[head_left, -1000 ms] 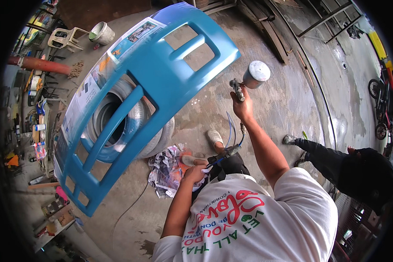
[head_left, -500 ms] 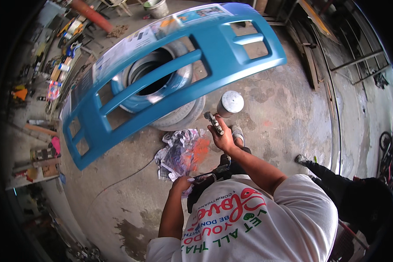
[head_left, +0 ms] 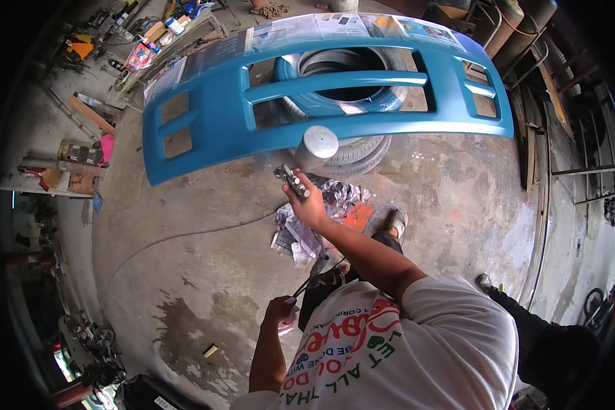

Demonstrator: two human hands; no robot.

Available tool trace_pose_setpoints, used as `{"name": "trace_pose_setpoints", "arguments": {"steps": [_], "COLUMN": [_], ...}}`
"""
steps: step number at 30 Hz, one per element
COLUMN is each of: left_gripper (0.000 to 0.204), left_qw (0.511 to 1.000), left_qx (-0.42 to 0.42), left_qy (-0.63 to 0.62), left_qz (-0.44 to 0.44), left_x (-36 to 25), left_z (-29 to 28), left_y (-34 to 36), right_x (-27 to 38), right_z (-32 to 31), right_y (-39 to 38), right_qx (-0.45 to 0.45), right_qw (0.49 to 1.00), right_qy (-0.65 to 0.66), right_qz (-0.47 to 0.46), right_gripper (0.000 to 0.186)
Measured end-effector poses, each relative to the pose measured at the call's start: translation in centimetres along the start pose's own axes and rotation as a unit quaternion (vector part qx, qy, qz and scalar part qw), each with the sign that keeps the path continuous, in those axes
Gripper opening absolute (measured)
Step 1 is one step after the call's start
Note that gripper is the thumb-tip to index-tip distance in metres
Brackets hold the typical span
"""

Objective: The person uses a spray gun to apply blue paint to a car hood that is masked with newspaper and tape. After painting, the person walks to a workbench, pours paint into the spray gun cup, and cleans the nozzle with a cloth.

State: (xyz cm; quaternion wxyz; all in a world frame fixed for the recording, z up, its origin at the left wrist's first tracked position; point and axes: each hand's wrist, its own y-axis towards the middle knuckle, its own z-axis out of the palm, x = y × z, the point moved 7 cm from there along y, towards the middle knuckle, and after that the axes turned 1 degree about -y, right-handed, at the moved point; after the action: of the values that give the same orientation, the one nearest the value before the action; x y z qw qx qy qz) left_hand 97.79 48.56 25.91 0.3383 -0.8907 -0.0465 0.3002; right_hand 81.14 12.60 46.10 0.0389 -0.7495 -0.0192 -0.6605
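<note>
A concrete floor (head_left: 458, 232) of a cluttered workshop. The right hand (head_left: 310, 206) is closed around the handle of a spray gun (head_left: 292, 181), whose pale round cup (head_left: 319, 145) sits just beyond the knuckles. The left hand (head_left: 278, 311), lower and nearer the body, has its fingers curled around a dark hose (head_left: 302, 288). Ahead of both hands, a blue car bumper (head_left: 389, 122) extends to either side over stacked tires (head_left: 362, 154), with newspaper (head_left: 338, 26) along its far edge. Crumpled paper (head_left: 297, 234) lies on the floor between the hands and the tires.
</note>
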Motion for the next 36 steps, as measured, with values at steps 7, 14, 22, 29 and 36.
{"name": "trace_pose_setpoints", "arguments": {"steps": [7, 14, 22, 29, 36], "left_gripper": [0.026, 0.033, 0.030, 0.024, 0.025], "left_qw": [0.999, 0.997, 0.989, 0.991, 0.988], "left_qx": [-0.021, 0.043, 0.039, -0.007, -0.055], "left_qy": [-0.039, -0.001, 0.042, -0.050, -0.089], "left_qz": [0.030, 0.066, 0.139, 0.123, 0.118], "left_x": [-7.2, -20.8, -27.7, -28.1, -26.2], "left_z": [-6.9, -13.4, -15.8, -18.4, -20.5], "left_y": [4.4, 11.9, 14.6, 14.1, 14.1], "right_x": [0.5, -0.4, 4.7, 5.4, 3.7], "right_z": [-8.8, -23.9, -13.8, -2.7, 0.8], "right_y": [7.9, 13.7, 20.8, 25.1, 27.9], "right_qx": [-0.136, -0.166, 0.184, 0.322, 0.172], "right_qw": [0.988, 0.963, 0.979, 0.930, 0.945], "right_qy": [-0.065, -0.211, -0.081, -0.159, -0.266], "right_qz": [-0.014, 0.027, -0.024, -0.075, -0.081], "right_gripper": [0.042, 0.039, 0.046, 0.045, 0.057]}}
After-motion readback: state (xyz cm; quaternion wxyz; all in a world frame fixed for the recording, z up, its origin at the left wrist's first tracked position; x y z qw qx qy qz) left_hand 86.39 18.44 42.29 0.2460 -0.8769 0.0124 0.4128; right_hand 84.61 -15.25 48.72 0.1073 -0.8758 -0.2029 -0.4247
